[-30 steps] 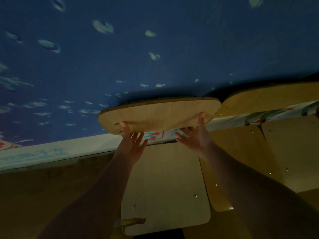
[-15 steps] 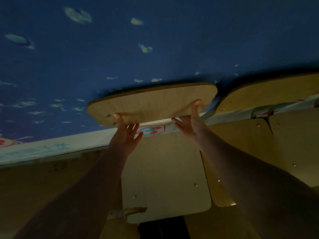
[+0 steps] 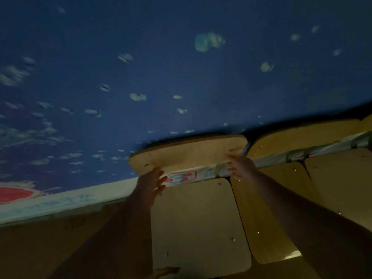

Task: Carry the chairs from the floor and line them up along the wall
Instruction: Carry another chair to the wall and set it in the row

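Note:
A light wooden chair stands in front of me with its backrest (image 3: 189, 153) against the blue speckled wall (image 3: 181, 67) and its seat (image 3: 198, 222) toward me. My left hand (image 3: 150, 184) grips the lower left edge of the backrest, fingers curled under it. At the lower right corner of the same backrest my right hand (image 3: 240, 168) holds on. A second chair (image 3: 265, 210) stands touching it on the right, and a third chair (image 3: 340, 190) stands beyond that, both backed to the wall.
A pale painted band with red markings (image 3: 60, 202) runs along the wall's base. Wooden floor (image 3: 50, 248) stretches to the left of the chair. The room is dim.
My hands went from spread fingers under the backrest to a closed grip on its two lower corners. The chair and hands sit further right in view as my head turned.

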{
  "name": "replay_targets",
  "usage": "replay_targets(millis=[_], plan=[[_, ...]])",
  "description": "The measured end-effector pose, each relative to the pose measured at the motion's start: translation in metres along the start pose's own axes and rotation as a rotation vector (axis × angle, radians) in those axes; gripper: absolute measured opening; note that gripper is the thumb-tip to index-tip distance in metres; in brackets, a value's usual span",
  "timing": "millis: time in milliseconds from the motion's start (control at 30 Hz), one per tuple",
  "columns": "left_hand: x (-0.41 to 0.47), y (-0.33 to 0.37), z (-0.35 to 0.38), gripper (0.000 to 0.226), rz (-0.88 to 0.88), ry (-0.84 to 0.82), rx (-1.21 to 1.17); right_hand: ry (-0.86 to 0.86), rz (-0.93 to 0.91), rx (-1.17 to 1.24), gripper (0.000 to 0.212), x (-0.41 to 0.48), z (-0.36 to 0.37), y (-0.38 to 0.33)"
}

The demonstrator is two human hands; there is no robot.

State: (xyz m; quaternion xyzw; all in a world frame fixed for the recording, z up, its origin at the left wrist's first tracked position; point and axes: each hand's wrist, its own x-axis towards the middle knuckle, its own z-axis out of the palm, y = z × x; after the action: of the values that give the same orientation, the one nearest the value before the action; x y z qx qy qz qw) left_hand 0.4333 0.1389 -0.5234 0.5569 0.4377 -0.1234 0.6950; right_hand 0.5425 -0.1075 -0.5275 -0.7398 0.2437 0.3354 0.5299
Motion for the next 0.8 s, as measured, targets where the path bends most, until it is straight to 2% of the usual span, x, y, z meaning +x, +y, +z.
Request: replay_targets(millis=[67, 200, 333, 400, 467, 633, 733, 800], plan=[[-0.014, 0.023, 0.01, 0.024, -0.028, 0.008, 0.082, 0.012, -0.073, -0.051, 0.034, -0.02, 0.0, -0.02], [-0.041, 0.075, 0.022, 0.009, 0.116, -0.083, 0.381, 0.065, -0.251, -0.275, 0.023, -0.061, 0.005, -0.047], [-0.073, 0.124, 0.015, 0.01, 0.368, -0.26, 0.665, 0.144, -0.42, -0.446, 0.029, -0.129, 0.012, -0.061], [-0.093, 0.144, 0.014, 0.025, 0.508, -0.314, 0.787, 0.196, -0.484, -0.49, 0.033, -0.168, 0.016, -0.06], [-0.12, 0.161, 0.016, 0.025, 0.613, -0.359, 0.839, 0.303, -0.544, -0.551, 0.036, -0.207, 0.013, -0.055], [-0.191, 0.176, 0.044, 0.007, 0.858, -0.536, 0.972, 0.581, -0.607, -0.607, 0.048, -0.296, -0.024, -0.045], [-0.236, 0.17, 0.07, 0.033, 1.01, -0.622, 1.002, 0.777, -0.601, -0.595, 0.052, -0.348, -0.06, -0.035], [-0.264, 0.162, 0.091, 0.04, 1.169, -0.617, 1.043, 0.864, -0.592, -0.609, 0.052, -0.378, -0.084, -0.026]])
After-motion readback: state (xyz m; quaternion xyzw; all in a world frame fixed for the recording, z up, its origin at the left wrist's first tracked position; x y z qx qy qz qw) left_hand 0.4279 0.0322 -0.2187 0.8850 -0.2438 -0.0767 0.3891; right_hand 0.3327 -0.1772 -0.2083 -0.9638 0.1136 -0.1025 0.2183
